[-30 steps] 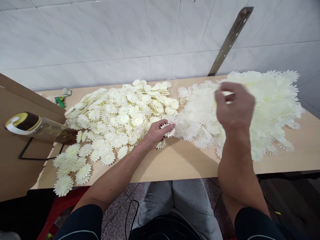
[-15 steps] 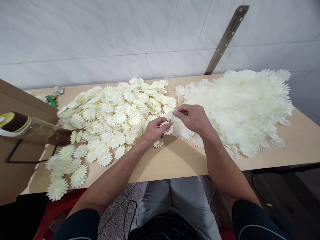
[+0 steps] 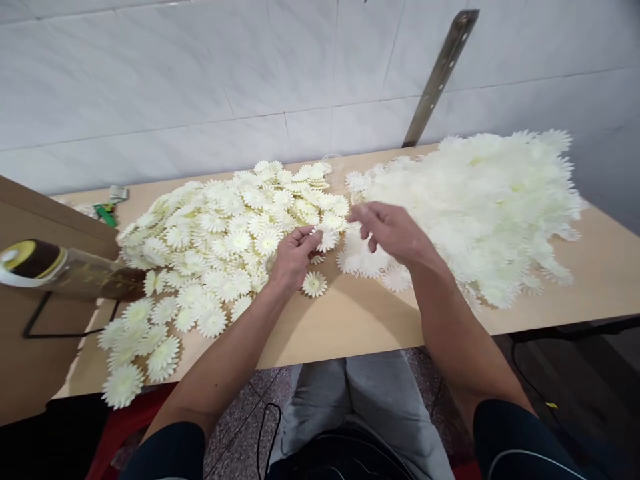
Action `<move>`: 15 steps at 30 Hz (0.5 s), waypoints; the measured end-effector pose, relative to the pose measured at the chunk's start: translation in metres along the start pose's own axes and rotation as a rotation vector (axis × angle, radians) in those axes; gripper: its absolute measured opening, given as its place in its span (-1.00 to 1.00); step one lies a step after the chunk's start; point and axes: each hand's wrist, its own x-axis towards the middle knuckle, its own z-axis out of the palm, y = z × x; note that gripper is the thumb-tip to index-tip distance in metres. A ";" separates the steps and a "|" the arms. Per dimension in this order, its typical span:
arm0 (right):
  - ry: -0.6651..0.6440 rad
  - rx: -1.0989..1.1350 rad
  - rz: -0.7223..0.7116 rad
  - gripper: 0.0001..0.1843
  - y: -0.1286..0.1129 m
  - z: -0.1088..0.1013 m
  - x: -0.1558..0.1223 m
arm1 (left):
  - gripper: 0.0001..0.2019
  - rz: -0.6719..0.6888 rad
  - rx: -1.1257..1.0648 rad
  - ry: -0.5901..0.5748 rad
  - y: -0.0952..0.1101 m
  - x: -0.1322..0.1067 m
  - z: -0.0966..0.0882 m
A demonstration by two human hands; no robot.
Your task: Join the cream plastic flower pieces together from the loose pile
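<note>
My left hand (image 3: 293, 257) pinches a white artificial flower head (image 3: 327, 237) between thumb and fingers, over the right edge of a heap of pale cream flower heads (image 3: 240, 240). A single flower head (image 3: 315, 285) lies on the tabletop just below that hand. My right hand (image 3: 393, 233) hovers near the left end of a second pile of whiter petal pieces (image 3: 480, 207). Its fingers are bent and apart, slightly blurred, with nothing visible between them.
On the left a brown bottle with a yellow-ringed cap (image 3: 70, 267) leans by a cardboard box (image 3: 55, 227). A green tool (image 3: 105, 213) lies behind it. A metal strip (image 3: 440, 77) leans on the tiled wall. The wooden table (image 3: 340, 330) ends close to my legs.
My right hand has come away from the white piece between my hands, moving right, and its fingers have parted. My left hand has shifted slightly left, still pinching a flower head.
</note>
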 end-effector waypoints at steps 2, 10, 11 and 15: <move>-0.241 0.084 0.008 -0.33 -0.007 0.023 -0.003 | -0.39 0.012 -0.005 0.017 -0.002 0.001 -0.001; -0.335 0.372 0.086 -0.47 -0.004 0.033 -0.002 | -0.49 -0.025 -0.045 0.027 0.001 0.000 0.000; -0.338 0.396 0.087 -0.47 -0.004 0.033 -0.002 | -0.50 -0.053 -0.059 0.024 0.002 0.000 0.000; -0.307 0.345 0.039 -0.51 -0.004 0.037 -0.003 | -0.56 -0.109 -0.108 0.020 0.010 -0.002 0.003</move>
